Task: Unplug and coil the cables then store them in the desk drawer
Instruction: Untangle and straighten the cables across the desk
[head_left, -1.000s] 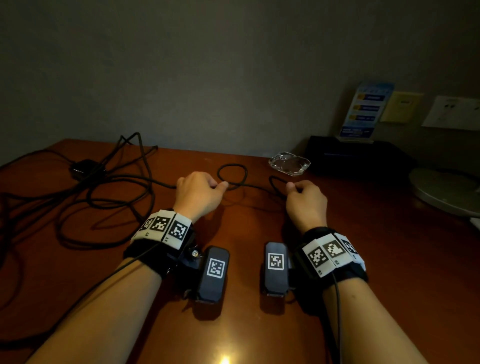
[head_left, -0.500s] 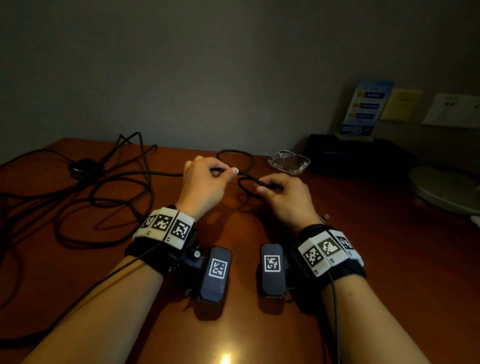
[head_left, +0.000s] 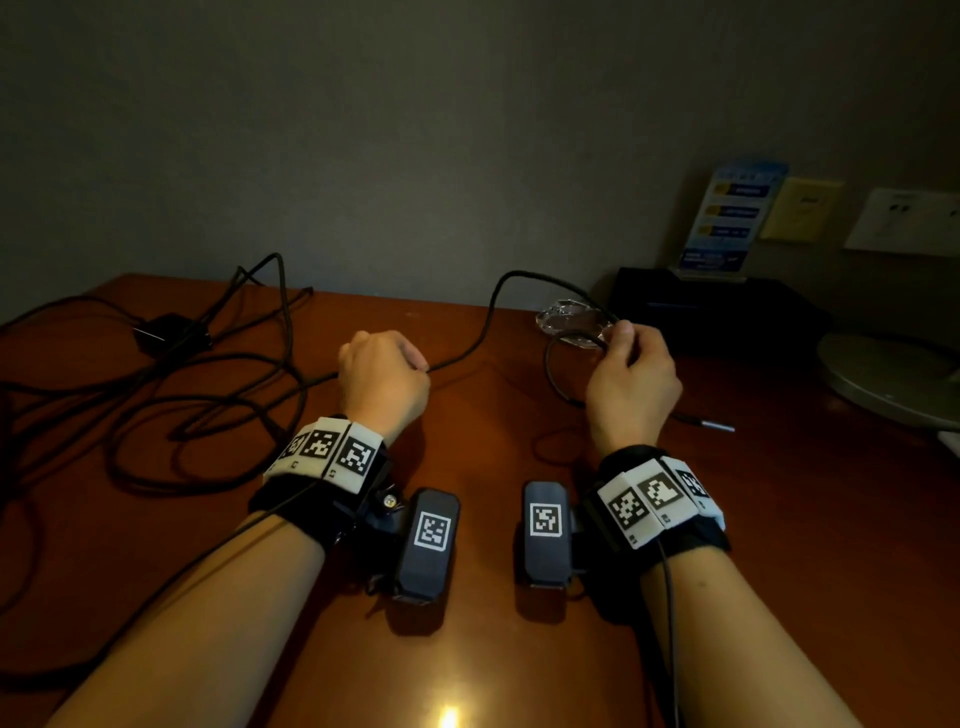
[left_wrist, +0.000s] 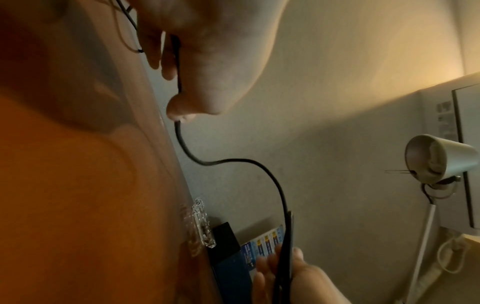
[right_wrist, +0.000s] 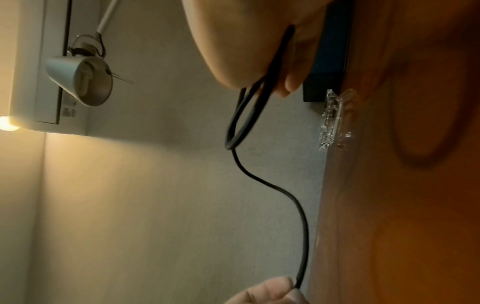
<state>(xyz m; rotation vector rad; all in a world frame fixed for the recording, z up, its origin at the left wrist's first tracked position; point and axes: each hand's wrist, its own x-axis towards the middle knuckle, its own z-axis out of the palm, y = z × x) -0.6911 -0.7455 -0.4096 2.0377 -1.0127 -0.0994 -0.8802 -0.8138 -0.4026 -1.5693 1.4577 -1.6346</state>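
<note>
Coiling the black cable (head_left: 488, 312) above the desk (head_left: 779, 519), the right hand (head_left: 631, 384) pinches small loops while the left hand's (head_left: 384, 379) closed grip should feed slack evenly, keeping loops matched.

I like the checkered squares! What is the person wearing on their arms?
Bare forearms, no sleeves. Each wrist has a black strap with white blocks printed with black square codes. A dark box with its own code hangs beside each, and a thin black wire trails back.
</note>
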